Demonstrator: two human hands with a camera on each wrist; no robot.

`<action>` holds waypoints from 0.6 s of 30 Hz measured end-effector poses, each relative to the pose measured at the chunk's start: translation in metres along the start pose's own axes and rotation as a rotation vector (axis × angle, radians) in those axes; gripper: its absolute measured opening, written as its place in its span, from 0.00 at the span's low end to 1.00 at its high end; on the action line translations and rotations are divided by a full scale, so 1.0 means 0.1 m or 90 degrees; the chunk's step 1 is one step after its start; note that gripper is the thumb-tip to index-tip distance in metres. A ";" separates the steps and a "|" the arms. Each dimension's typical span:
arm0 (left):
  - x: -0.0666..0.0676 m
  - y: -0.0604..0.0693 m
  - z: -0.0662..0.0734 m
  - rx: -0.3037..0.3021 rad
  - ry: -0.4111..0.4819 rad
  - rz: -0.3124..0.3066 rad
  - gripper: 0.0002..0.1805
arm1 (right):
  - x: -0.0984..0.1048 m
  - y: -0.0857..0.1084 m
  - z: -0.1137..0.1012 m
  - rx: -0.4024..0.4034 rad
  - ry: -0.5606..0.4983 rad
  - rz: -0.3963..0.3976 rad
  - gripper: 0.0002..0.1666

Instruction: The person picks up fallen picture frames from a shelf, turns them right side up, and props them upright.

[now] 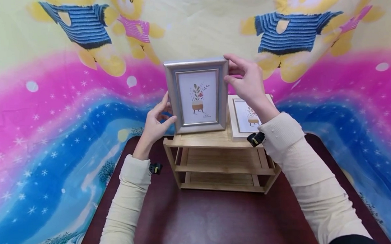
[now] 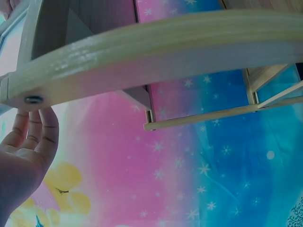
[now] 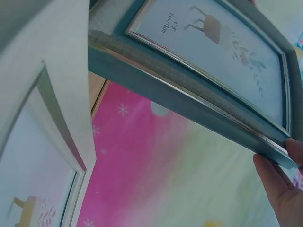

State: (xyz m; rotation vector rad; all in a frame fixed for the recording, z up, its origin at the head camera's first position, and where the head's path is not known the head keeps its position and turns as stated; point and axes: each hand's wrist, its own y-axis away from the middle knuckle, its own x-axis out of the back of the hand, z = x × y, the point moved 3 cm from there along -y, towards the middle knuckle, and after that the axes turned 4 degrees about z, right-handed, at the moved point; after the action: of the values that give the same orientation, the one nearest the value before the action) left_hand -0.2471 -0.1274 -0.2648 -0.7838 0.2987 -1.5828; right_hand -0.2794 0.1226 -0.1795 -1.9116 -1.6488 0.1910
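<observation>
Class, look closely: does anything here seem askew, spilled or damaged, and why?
Nothing appears spilled or damaged. The silver frame looks slightly askew on the rack: in the head view, its bottom edge isn't parallel to the rack's front edge.

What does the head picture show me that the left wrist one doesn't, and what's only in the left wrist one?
Only the head view: the plant drawing inside the silver frame, the right arm's cream sleeve, and the dark red table.

Only the left wrist view: a dark, round bolt head set in the wood.

Both: the left hand, parts of the wooden shelf, and the colorful snowflake cloth behind everything.
</observation>
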 end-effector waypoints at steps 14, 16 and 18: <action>-0.11 0.09 0.11 -0.163 -0.062 0.070 0.36 | -0.02 -0.12 0.08 -0.007 0.004 -0.047 0.33; -0.12 0.10 0.13 -0.173 -0.073 0.077 0.37 | -0.02 -0.11 0.07 0.002 -0.004 -0.063 0.34; -0.12 0.10 0.13 -0.152 -0.066 0.077 0.40 | -0.02 -0.09 0.07 0.012 -0.019 -0.081 0.36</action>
State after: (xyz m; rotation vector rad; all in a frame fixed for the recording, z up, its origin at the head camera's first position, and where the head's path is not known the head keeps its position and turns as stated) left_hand -0.2309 -0.1145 -0.2648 -1.0101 0.4568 -1.4029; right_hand -0.2911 0.1233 -0.1809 -1.7913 -1.7755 0.1834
